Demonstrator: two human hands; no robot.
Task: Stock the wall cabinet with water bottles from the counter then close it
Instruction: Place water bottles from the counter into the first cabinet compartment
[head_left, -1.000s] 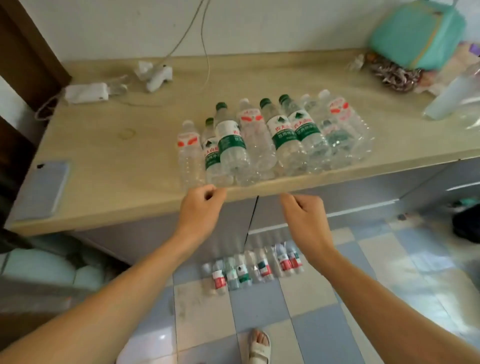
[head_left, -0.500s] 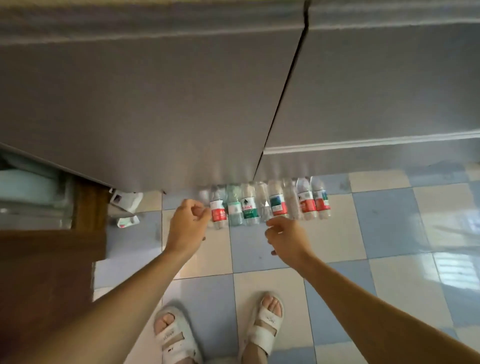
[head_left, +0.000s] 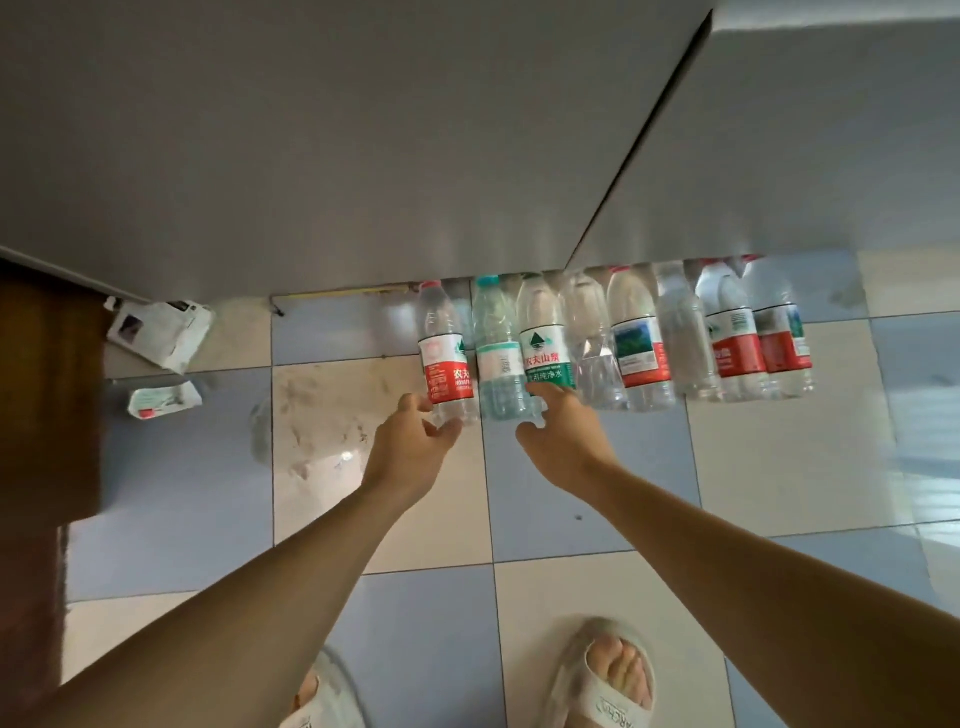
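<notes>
Several water bottles stand in a row on the tiled floor against the grey cabinet doors (head_left: 363, 156), which are closed. My left hand (head_left: 415, 441) reaches toward the red-label bottle (head_left: 448, 358) at the row's left end, fingers loosely spread near its base and not closed round it. My right hand (head_left: 563, 434) stretches toward the green-label bottle (head_left: 546, 348), fingertips at its base. Between these two stands a pale teal bottle (head_left: 497, 358). More clear and red-label bottles (head_left: 641, 343) continue to the right. The counter and its bottles are out of view.
A seam (head_left: 639, 140) divides the two cabinet doors. Crumpled white packaging (head_left: 161, 332) and a small packet (head_left: 163, 400) lie on the floor at the left, beside a brown wooden panel (head_left: 47, 395). My sandalled feet (head_left: 608, 675) stand on the tiles below.
The view dropped from the countertop to the floor. Both hands moved down and forward, from under the counter edge to the bases of the floor bottles.
</notes>
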